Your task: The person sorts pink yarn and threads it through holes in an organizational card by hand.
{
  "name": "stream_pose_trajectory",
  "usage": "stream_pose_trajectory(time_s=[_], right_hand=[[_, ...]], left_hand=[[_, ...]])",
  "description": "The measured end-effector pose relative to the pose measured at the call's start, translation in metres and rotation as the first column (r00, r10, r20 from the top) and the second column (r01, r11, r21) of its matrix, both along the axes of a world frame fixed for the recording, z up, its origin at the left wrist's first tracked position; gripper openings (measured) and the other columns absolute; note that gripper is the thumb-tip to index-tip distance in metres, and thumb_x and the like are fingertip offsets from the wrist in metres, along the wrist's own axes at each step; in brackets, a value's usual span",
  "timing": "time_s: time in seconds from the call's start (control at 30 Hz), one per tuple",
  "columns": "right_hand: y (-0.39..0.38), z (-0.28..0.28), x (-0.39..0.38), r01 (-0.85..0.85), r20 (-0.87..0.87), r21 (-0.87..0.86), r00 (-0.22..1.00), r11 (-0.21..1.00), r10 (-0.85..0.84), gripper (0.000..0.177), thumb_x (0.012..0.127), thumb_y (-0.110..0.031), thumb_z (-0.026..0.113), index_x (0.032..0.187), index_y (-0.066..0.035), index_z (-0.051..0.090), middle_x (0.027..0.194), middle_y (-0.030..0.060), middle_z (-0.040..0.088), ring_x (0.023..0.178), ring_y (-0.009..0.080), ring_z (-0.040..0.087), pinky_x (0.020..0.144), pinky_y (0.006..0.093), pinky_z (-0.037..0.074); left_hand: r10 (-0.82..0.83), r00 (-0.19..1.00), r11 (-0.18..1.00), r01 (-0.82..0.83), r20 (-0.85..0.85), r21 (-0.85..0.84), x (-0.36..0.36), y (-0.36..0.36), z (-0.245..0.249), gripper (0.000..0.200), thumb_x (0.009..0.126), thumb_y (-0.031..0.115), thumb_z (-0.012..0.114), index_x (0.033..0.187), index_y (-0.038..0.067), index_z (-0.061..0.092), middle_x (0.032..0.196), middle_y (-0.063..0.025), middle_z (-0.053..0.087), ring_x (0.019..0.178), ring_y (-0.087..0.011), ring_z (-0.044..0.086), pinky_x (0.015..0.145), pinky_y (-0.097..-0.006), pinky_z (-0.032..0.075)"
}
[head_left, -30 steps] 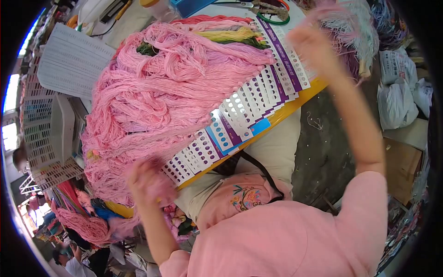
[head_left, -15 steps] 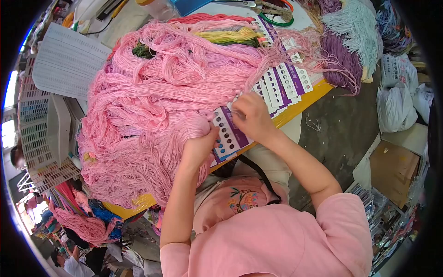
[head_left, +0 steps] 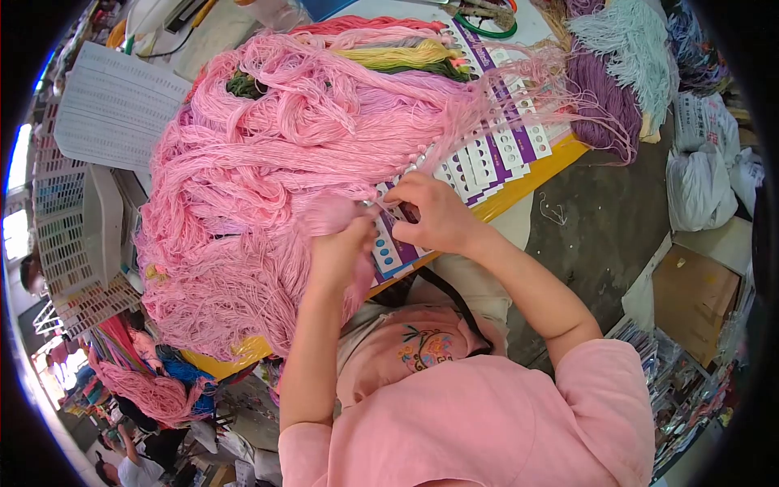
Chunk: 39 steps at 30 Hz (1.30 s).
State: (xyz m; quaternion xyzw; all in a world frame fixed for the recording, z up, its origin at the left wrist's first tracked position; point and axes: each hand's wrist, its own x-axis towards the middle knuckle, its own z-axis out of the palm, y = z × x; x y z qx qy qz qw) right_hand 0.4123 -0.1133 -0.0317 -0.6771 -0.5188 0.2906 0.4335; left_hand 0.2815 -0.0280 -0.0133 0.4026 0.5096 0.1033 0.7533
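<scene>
Two hands meet over a punched shade card point(head_left: 389, 250) at the near edge of the desk point(head_left: 531, 180).

The fingers point(head_left: 410, 188) of the right hand point(head_left: 436, 215) pinch a pink strand point(head_left: 381, 204) at the card's holes. The left hand point(head_left: 341, 247) is clenched around a pink tuft point(head_left: 329, 213), probably to keep it taut. Beyond them, the pink yarn heap point(head_left: 268, 154) lies over the fanned cards point(head_left: 495, 150), apparently to keep strands within reach. Purple yarn point(head_left: 604, 105) lies far right.

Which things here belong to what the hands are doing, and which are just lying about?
In use: left hand, right hand, pink yarn, punched cards.
Lying about: purple yarn, pale green yarn, printed sheet, white baskets, white bags, cardboard box.
</scene>
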Motion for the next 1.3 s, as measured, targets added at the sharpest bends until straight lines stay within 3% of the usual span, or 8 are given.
stream_pose_trajectory(time_s=[0.3, 0.5, 0.67, 0.73, 0.87, 0.9, 1.03, 1.3], right_hand=[[-0.005, -0.006, -0.007, 0.011, 0.083, 0.063, 0.996, 0.998, -0.016, 0.029, 0.055, -0.014, 0.056, 0.081, -0.001, 0.052, 0.076, 0.0105, 0.047, 0.068, 0.0261, 0.049, 0.060, 0.0324, 0.041], [0.000, -0.021, -0.013, 0.115, 0.158, 0.125, 0.978, 0.985, -0.134, 0.014, 0.065, -0.004, 0.050, 0.078, -0.003, 0.045, 0.075, 0.0094, 0.048, 0.065, 0.0248, 0.050, 0.055, 0.0315, 0.040], [0.002, -0.007, -0.007, 0.165, -0.297, -0.058, 0.939, 0.985, -0.174, 0.018, 0.066, 0.004, 0.045, 0.083, -0.002, 0.046, 0.068, 0.0065, 0.051, 0.063, 0.0108, 0.050, 0.054, 0.0223, 0.038], [0.005, -0.015, -0.006, 0.238, -0.529, 0.168, 0.841, 0.956, -0.116, 0.021, 0.067, 0.003, 0.046, 0.087, -0.001, 0.051, 0.068, 0.0048, 0.053, 0.066, 0.0098, 0.050, 0.059, 0.0221, 0.038], [0.004, -0.016, 0.000, 0.035, -0.547, 0.205, 0.833, 0.978, 0.085, 0.013, 0.066, 0.001, 0.050, 0.076, -0.001, 0.058, 0.072, 0.0051, 0.054, 0.067, 0.0123, 0.050, 0.062, 0.0232, 0.038], [0.008, -0.016, -0.006, 0.013, -0.265, 0.258, 0.963, 0.966, 0.058, 0.013, 0.065, 0.001, 0.051, 0.075, -0.001, 0.058, 0.070, 0.0059, 0.053, 0.065, 0.0135, 0.050, 0.060, 0.0247, 0.038], [0.007, -0.016, -0.003, -0.093, -0.248, 0.145, 0.960, 0.985, 0.127, 0.009, 0.068, -0.005, 0.055, 0.076, 0.000, 0.057, 0.063, 0.0051, 0.052, 0.060, 0.0126, 0.049, 0.056, 0.0250, 0.038], [0.008, -0.010, -0.007, 0.014, -0.449, 0.131, 0.892, 0.991, 0.047, 0.013, 0.070, -0.004, 0.050, 0.083, -0.002, 0.048, 0.059, 0.0028, 0.047, 0.054, 0.0096, 0.044, 0.054, 0.0225, 0.037]], left_hand=[[0.193, 0.981, 0.976, -0.192, 0.000, -0.102, -0.016, 0.006, 0.002, 0.009, 0.072, 0.008, 0.057, 0.078, 0.002, 0.053, 0.058, -0.0009, 0.050, 0.045, -0.0050, 0.040, 0.039, -0.0167, 0.029], [0.228, 0.746, 0.868, 0.135, 0.625, -0.477, -0.041, 0.014, 0.015, 0.026, 0.079, 0.006, 0.039, 0.105, 0.005, 0.045, 0.070, -0.0025, 0.052, 0.043, 0.0006, 0.035, 0.038, -0.0136, 0.027], [-0.416, 0.909, 0.909, 0.416, -0.009, 0.010, 0.003, 0.000, -0.005, 0.027, 0.076, 0.013, 0.048, 0.101, 0.004, 0.046, 0.057, -0.0018, 0.049, 0.041, -0.0078, 0.040, 0.038, -0.0177, 0.031], [-0.181, 0.974, 0.983, 0.179, -0.140, -0.028, 0.006, 0.000, -0.008, 0.022, 0.075, 0.011, 0.049, 0.094, 0.002, 0.049, 0.056, -0.0020, 0.048, 0.043, -0.0075, 0.041, 0.040, -0.0175, 0.032], [0.117, 0.868, 0.858, 0.157, 0.483, -0.489, -0.027, 0.015, -0.015, 0.019, 0.077, 0.013, 0.050, 0.091, 0.000, 0.050, 0.056, -0.0025, 0.048, 0.041, -0.0078, 0.040, 0.039, -0.0171, 0.034], [0.010, 0.913, 0.888, 0.180, 0.408, -0.422, -0.024, 0.012, -0.009, 0.019, 0.076, 0.012, 0.051, 0.090, -0.001, 0.050, 0.056, -0.0028, 0.048, 0.041, -0.0079, 0.041, 0.038, -0.0169, 0.034], [-0.079, 0.996, 0.961, 0.086, 0.039, -0.262, -0.010, 0.007, 0.013, 0.020, 0.073, 0.016, 0.057, 0.085, 0.002, 0.053, 0.062, -0.0043, 0.053, 0.043, -0.0077, 0.044, 0.037, -0.0161, 0.036], [0.341, 0.881, 0.868, -0.162, 0.327, -0.469, -0.069, 0.037, 0.029, 0.026, 0.081, 0.025, 0.044, 0.095, 0.003, 0.048, 0.077, -0.0064, 0.054, 0.056, -0.0088, 0.044, 0.043, -0.0171, 0.034]])
